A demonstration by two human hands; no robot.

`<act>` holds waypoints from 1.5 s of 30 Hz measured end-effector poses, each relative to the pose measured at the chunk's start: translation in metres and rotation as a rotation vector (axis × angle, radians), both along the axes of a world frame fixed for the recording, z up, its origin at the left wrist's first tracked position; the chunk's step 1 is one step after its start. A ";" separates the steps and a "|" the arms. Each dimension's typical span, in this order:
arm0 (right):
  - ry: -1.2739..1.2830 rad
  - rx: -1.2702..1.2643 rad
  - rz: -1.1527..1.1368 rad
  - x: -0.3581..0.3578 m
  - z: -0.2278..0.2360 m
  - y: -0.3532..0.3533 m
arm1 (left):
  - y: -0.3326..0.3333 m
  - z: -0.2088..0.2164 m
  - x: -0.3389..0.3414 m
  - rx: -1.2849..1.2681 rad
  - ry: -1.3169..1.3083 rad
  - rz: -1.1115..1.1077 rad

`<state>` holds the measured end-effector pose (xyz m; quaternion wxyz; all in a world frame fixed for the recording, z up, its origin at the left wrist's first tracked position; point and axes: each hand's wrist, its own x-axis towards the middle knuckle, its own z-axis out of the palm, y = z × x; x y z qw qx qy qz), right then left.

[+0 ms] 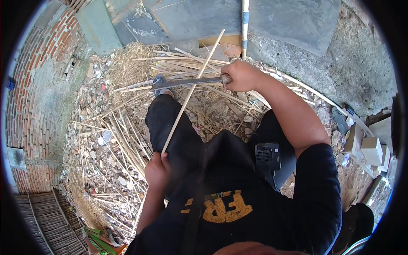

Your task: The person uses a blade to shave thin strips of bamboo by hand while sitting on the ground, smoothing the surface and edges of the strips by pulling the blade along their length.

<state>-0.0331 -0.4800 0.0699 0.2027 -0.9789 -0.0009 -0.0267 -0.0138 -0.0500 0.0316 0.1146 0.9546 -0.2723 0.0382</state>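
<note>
1. A worn brick wall [34, 93] curved along the left, beside ground [100, 148] strewn with rubble and litter.
2. Right of that wall, long pale strips [127, 136] lay loosely on the rubble; a heap of dry fibres [131, 61] sat farther from the person.
3. The left hand [157, 171] had its fingers closed on the near end of a single pale strip [183, 110], which slanted over the person's left leg, its far end up and to the right.
4. A long dark blade [182, 83] crossed that strip beyond its midpoint; whether they touched could not be told.
5. More strips [182, 63] lay piled beyond the blade.
6. The right hand [243, 76] gripped the blade's handle [227, 79], fingers wrapped around it.
7. At far right, a sandal [340, 121] lay near pale blocks [372, 151].
</note>
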 end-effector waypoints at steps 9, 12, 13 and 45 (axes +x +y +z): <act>0.029 -0.323 -0.086 -0.002 0.027 0.008 | -0.002 -0.003 -0.001 -0.077 0.002 0.009; 0.078 -0.287 -0.088 0.001 0.034 0.022 | 0.006 -0.011 0.001 -0.099 -0.039 0.022; 0.092 -0.283 -0.080 0.003 0.033 0.024 | 0.009 -0.012 0.002 -0.100 -0.038 0.020; 0.214 -0.075 -0.115 0.027 -0.007 0.024 | 0.014 -0.015 0.010 -0.166 0.026 0.006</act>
